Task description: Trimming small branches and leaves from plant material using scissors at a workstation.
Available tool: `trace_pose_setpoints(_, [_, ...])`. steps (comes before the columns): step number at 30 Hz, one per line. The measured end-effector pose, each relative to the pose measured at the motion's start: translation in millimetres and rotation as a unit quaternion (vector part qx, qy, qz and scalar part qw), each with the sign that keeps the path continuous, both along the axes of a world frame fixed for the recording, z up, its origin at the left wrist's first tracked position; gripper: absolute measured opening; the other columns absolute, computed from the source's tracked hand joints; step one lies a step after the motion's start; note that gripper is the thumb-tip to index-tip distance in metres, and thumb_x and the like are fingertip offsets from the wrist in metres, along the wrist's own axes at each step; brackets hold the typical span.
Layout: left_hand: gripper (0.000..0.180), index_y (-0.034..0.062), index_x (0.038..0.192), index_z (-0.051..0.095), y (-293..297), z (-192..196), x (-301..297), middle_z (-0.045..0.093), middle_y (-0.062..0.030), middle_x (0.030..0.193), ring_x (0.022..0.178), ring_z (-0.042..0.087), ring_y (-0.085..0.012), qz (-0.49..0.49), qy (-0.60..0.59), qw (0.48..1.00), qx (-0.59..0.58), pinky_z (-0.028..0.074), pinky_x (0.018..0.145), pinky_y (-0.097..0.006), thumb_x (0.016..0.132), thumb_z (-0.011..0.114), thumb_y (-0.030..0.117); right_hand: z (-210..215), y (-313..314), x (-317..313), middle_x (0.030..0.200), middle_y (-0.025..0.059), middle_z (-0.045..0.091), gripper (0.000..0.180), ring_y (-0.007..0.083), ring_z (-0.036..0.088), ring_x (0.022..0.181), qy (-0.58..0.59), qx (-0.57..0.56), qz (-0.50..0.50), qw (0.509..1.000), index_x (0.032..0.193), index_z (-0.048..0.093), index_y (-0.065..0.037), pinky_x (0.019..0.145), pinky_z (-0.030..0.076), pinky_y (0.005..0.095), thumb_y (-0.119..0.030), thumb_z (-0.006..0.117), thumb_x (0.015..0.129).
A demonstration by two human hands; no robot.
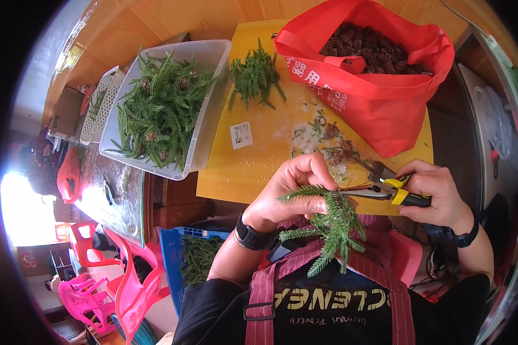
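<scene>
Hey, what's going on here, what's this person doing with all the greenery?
A person holds a green conifer sprig in the left hand and yellow-handled pliers in the right hand, the tips at the sprig's stem. More sprigs fill a clear plastic bin; a red bag holds brown cones.

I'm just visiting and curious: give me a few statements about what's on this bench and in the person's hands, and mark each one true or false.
1. The left hand holds a green conifer sprig. True.
2. The right hand holds a paintbrush. False: it grips yellow-handled pliers, their tip at the sprig.
3. The red bag is full of brown cones. True.
4. The clear plastic bin holds only water. False: it holds green sprigs with cones.
5. The yellow board lies under the red bag. True.
</scene>
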State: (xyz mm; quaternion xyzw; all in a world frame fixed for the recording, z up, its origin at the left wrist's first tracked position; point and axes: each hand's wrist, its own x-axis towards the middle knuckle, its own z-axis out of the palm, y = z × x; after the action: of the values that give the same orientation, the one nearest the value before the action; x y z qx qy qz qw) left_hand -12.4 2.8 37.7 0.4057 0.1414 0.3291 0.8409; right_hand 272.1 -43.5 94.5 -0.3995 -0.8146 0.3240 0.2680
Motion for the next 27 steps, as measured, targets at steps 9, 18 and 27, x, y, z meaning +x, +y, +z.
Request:
trace_pose_setpoints(9, [0.021,-0.0016,0.091,0.055,-8,24,11,0.066,-0.0143,0.09,0.082,0.067,-0.0228,0.22,0.281,0.86,0.365,0.053,0.072,-0.029,0.074,0.068,-0.006,22,-9,-4,0.069,0.0148,0.053,0.028,0.032,0.056,0.064,-0.103,-0.047,-0.108,0.988,0.062,0.046,-0.001,0.056,0.042,0.0341,-0.014,0.072,0.063])
trace_pose_setpoints(18, [0.021,-0.0023,0.087,0.058,-10,17,21,0.066,-0.0165,0.088,0.09,0.067,-0.0261,0.314,0.325,0.758,0.469,0.053,0.072,-0.03,0.07,0.067,-0.011,31,-17,-19,0.071,0.015,0.056,0.026,0.0285,0.057,0.068,-0.114,-0.116,-0.157,0.974,0.065,0.045,-0.001,0.066,0.046,0.0354,-0.011,0.068,0.068])
trace_pose_setpoints(27, [0.021,0.0,0.092,0.056,-12,14,15,0.068,-0.0116,0.094,0.088,0.065,-0.0155,0.246,0.246,0.892,0.29,0.052,0.075,-0.025,0.075,0.068,-0.006,19,-17,-5,0.073,0.0167,0.059,0.029,0.0302,0.058,0.075,-0.047,-0.132,-0.142,0.98,0.065,0.043,-0.001,0.077,0.046,0.0347,-0.017,0.067,0.069])
